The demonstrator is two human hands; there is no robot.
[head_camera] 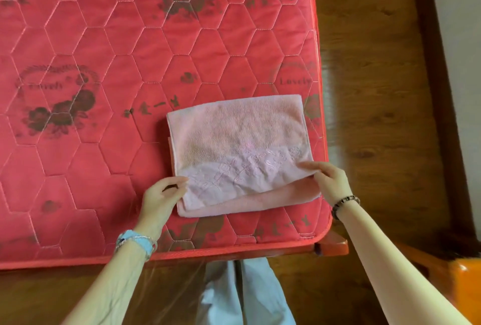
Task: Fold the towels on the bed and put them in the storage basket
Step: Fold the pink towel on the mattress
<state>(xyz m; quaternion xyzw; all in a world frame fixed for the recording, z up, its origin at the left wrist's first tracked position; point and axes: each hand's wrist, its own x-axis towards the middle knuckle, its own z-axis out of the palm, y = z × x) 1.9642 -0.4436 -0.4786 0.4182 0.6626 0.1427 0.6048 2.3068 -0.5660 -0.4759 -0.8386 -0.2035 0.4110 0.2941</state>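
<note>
The pink towel (234, 137) is lying partly folded on the red quilted mattress (104, 38) of the bed, close to its near right corner. Its long axis is running left to right across the view, with the right end tilting slightly away. The upper layer, the one with the embroidered band, is sitting a little askew, so the lower layer is showing along the near edge. The left hand (158, 197) is working at the near left end and the right hand (330, 181) at the near right end, so neither is nearer and the towel is stretching between them and away from the person. Both sets of fingers (307, 166) are pinching the upper layer's near edge. The next fold is probably going away from the person, along the short axis.
</note>
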